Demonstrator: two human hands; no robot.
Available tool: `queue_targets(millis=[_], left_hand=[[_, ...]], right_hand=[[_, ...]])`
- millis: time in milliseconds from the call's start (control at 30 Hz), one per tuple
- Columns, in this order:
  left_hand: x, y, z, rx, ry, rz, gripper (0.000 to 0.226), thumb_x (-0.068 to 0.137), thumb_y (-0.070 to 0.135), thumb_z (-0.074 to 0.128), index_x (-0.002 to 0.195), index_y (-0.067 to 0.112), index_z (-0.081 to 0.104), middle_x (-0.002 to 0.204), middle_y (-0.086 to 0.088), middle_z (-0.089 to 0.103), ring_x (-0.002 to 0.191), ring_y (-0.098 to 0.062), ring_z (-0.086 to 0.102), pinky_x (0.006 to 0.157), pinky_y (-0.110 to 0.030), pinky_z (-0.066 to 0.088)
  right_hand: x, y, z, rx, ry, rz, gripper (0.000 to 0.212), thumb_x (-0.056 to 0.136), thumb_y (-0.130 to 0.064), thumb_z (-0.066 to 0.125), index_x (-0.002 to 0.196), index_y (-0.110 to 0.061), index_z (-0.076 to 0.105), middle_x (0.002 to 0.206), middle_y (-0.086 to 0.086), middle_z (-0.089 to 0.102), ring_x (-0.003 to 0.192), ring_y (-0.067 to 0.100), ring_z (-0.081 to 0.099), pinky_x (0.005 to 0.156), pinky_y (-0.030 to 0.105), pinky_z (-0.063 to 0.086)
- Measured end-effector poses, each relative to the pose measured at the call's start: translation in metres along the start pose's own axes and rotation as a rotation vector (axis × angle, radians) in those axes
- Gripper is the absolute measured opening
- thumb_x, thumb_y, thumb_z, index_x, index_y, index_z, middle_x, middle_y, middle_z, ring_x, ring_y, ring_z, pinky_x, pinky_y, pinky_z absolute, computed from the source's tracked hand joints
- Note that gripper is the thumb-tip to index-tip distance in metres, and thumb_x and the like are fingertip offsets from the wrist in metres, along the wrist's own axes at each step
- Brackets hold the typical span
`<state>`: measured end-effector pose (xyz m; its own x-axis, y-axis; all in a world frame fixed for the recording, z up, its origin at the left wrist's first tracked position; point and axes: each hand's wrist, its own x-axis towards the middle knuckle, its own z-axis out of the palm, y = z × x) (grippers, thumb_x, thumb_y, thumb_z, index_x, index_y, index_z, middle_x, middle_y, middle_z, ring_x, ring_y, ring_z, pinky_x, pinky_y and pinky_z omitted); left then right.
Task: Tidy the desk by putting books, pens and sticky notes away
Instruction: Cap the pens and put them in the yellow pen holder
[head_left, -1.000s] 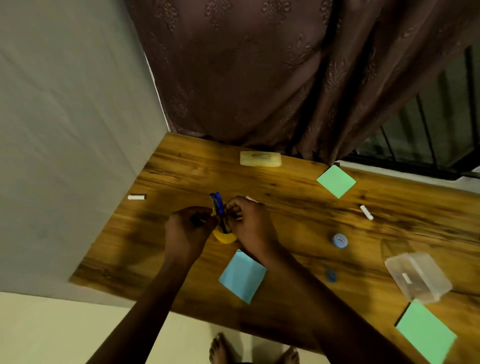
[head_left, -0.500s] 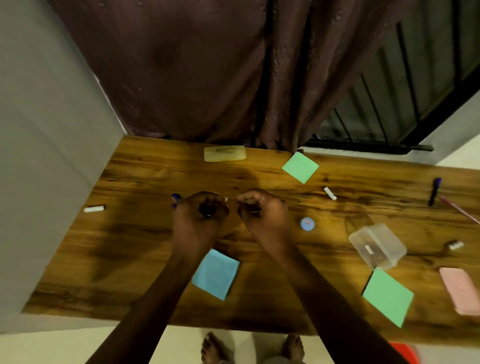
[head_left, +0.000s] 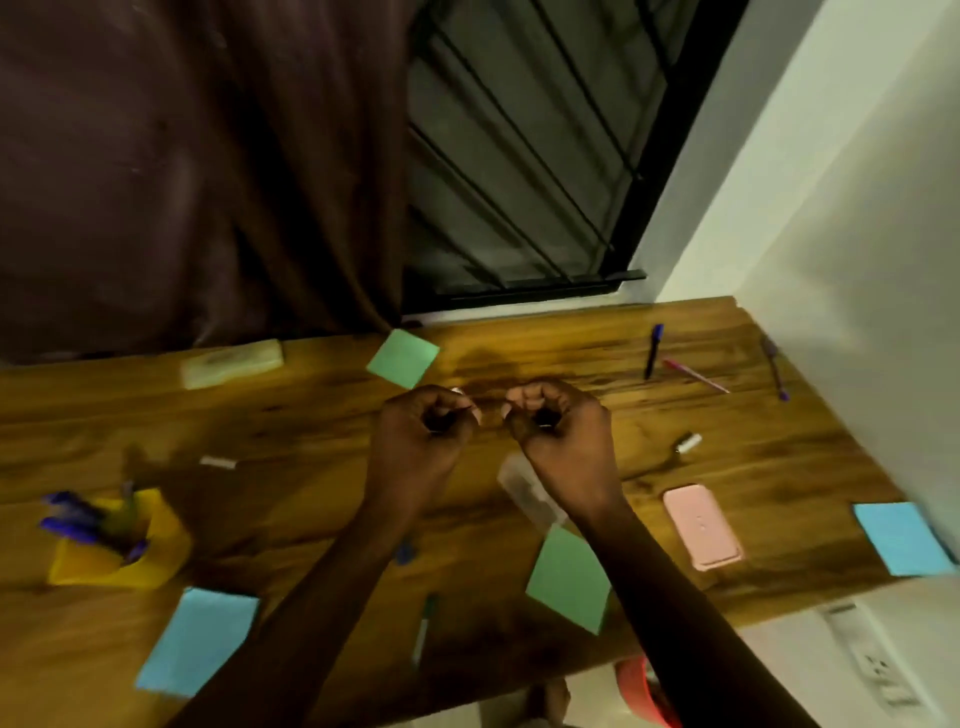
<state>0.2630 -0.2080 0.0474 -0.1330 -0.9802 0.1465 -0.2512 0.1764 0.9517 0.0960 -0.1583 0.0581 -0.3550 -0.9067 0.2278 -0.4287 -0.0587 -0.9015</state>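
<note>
Several blue pens are already stood in the yellow holder (head_left: 119, 545) at the near left. Left out are pens at the far right (head_left: 653, 351), sticky notes (head_left: 402, 357) and caps. The left hand (head_left: 421, 441) and right hand (head_left: 558, 436) are curled mid-desk; their contents cannot be told.

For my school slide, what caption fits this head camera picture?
Two curled hands, left hand and right hand, hover over a wooden desk scattered with sticky notes and pens.
</note>
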Motion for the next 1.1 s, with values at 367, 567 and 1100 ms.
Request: queue_targets(millis=[367, 567, 1100], left_hand=[[0.044, 0.018, 0.172, 0.088, -0.108, 0.02, 0.019, 0.084, 0.023, 0.08, 0.079, 0.039, 0.072, 0.081, 0.026, 0.073, 0.078, 0.007, 0.069, 0.068, -0.006, 0.051], [0.079, 0.009, 0.252, 0.235, -0.2, -0.053, 0.015, 0.081, 0.032, 0.081, 0.079, 0.04, 0.069, 0.078, 0.02, 0.072, 0.074, 0.006, 0.067, 0.066, -0.021, 0.056], [0.164, -0.021, 0.396, 0.581, -0.307, -0.185, 0.02, 0.077, 0.027, 0.083, 0.089, 0.018, 0.069, 0.097, -0.005, 0.072, 0.087, -0.022, 0.064, 0.065, -0.029, 0.041]], right_hand=[[0.06, 0.099, -0.152, -0.069, 0.078, 0.106, 0.012, 0.087, -0.015, 0.077, 0.095, -0.024, 0.077, 0.088, -0.011, 0.077, 0.085, 0.001, 0.072, 0.082, 0.023, 0.058], [0.087, 0.166, -0.212, -0.158, 0.113, 0.168, 0.021, 0.087, -0.013, 0.075, 0.108, -0.016, 0.077, 0.089, -0.015, 0.075, 0.086, -0.008, 0.069, 0.081, 0.012, 0.054], [0.154, 0.275, -0.24, -0.62, -0.04, 0.333, 0.04, 0.092, -0.023, 0.065, 0.132, -0.019, 0.065, 0.128, 0.003, 0.063, 0.118, 0.023, 0.058, 0.088, 0.038, 0.054]])
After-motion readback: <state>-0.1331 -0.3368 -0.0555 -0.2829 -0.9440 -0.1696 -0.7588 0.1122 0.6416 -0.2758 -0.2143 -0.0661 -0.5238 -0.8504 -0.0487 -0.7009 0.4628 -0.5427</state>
